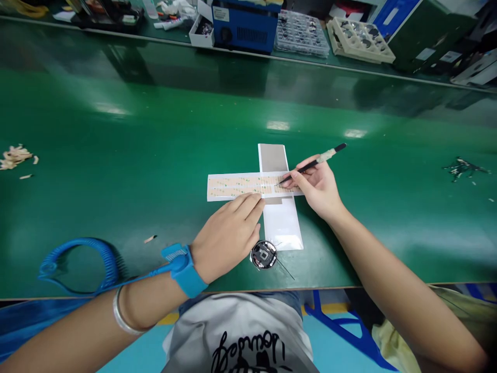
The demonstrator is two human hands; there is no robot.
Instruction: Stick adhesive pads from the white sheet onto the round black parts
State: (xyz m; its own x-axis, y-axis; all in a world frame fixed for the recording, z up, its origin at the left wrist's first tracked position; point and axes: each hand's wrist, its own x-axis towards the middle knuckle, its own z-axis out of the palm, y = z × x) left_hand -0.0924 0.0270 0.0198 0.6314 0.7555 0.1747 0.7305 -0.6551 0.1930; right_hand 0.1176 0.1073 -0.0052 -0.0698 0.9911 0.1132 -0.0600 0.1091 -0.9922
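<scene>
My right hand [316, 186] is closed around a pair of dark tweezers [310, 165] with a wrapped grip. Their tip points down at a strip sheet of small beige adhesive pieces [233, 185] with green marks. Fingers nearly straight, my left hand [235, 230] lies flat against the sheet's lower edge. The strip crosses over a longer white and grey sheet [281, 223]. Just right of my left thumb, a round dark electronic part [264, 255] with a thin wire rests on the green table. Whether the tweezer tip grips a piece is too small to tell.
A blue coiled wrist-strap cord [83, 243] runs from my left wrist. Beige scraps [15, 156] lie far left, dark scraps [464, 167] far right. Along the back shelf stand a blue box [246, 28], a clear parts tray [302, 32] and a cream tray [361, 39].
</scene>
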